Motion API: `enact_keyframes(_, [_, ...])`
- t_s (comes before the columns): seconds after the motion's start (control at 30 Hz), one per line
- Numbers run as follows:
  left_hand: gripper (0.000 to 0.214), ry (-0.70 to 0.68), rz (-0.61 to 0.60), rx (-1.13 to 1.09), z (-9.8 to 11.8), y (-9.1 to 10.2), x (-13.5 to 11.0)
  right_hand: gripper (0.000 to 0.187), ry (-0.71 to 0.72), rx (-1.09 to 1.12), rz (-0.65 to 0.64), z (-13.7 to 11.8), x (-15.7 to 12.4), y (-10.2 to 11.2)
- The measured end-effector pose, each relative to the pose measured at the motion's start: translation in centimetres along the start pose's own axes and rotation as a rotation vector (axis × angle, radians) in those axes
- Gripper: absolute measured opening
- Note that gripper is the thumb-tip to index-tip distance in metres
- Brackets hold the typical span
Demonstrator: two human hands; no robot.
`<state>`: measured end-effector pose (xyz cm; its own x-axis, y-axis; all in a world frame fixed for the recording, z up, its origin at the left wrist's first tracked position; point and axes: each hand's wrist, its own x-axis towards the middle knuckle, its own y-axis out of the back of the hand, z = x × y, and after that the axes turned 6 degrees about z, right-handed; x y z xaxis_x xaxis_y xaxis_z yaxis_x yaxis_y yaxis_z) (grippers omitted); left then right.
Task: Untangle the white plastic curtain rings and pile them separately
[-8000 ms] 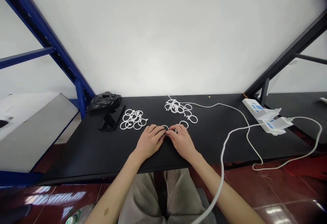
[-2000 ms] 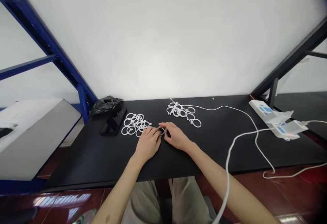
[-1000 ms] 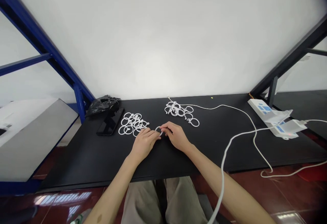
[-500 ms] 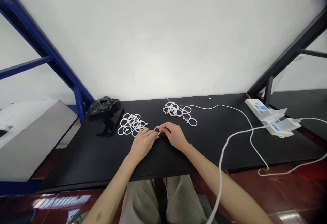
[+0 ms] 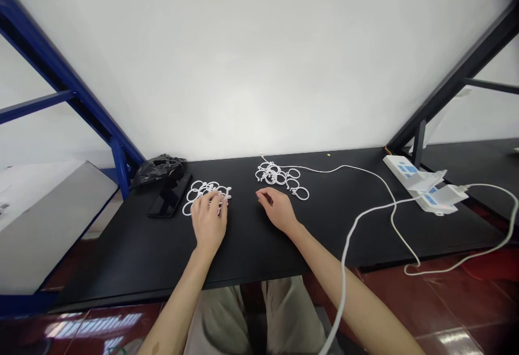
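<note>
My left hand point(image 5: 208, 219) lies on the black table point(image 5: 324, 230) with its fingers stretched out. Its fingertips rest on the near edge of a left pile of white plastic rings point(image 5: 195, 188). My right hand point(image 5: 278, 210) rests on the table to the right, apart from the left hand. Its fingers are curled in, with thumb and forefinger close together and nothing visible between them. A second pile of white rings point(image 5: 280, 175) lies just beyond the right hand, not touched.
A black phone point(image 5: 164, 202) and a crumpled black bag point(image 5: 157, 164) lie left of the ring piles. White cables point(image 5: 349, 224) run across the table's right half to a white power strip point(image 5: 410, 173). A blue frame post point(image 5: 118, 167) and a grey box point(image 5: 48, 209) stand at the left.
Both hands held one white ring together at the table's middle. Now my left hand has moved left onto the left pile, and my right hand stays behind with nothing in it.
</note>
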<state>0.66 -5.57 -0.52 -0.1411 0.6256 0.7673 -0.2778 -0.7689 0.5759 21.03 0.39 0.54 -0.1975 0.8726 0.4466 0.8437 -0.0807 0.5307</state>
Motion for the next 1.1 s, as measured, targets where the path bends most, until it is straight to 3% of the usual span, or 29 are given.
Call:
enact_keyframes(0.07, [0.017, 0.13, 0.041, 0.119, -0.2, -0.2, 0.0, 0.022, -0.014, -0.016, 0.021, 0.1, 0.1, 0.1])
enact_keyframes(0.13, [0.019, 0.204, 0.003, 0.17, -0.4, -0.3, -0.2, 0.022, -0.023, -0.024, 0.023, 0.2, 0.1, 0.2])
enact_keyframes(0.33, [0.023, 0.229, -0.076, 0.185, -0.2, -0.4, -0.4, 0.021, -0.023, -0.054, 0.02, 0.4, 0.1, 0.1])
enact_keyframes(0.5, [0.021, 0.041, -0.069, 0.16, 0.8, -0.1, -0.3, 0.025, -0.025, -0.257, 0.061, 0.7, 0.0, -0.5])
enact_keyframes(0.63, [0.019, -0.269, -0.19, 0.081, 1.5, 0.0, -0.3, 0.039, -0.074, -0.46, 0.084, 0.8, 0.8, -1.1])
enact_keyframes(0.7, [0.018, -0.352, -0.235, 0.052, 1.7, -0.1, -0.3, 0.042, -0.134, -0.514, 0.055, 0.8, 1.5, -1.2])
enact_keyframes(0.83, [0.017, -0.37, -0.249, 0.047, 1.6, -0.2, -0.2, 0.04, -0.225, -0.564, 0.013, 0.8, 2.5, -1.2])
enact_keyframes(1.1, [0.015, -0.363, -0.264, 0.047, 1.6, -0.2, -0.3, 0.03, -0.263, -0.468, 0.04, 1.3, 2.5, -0.6])
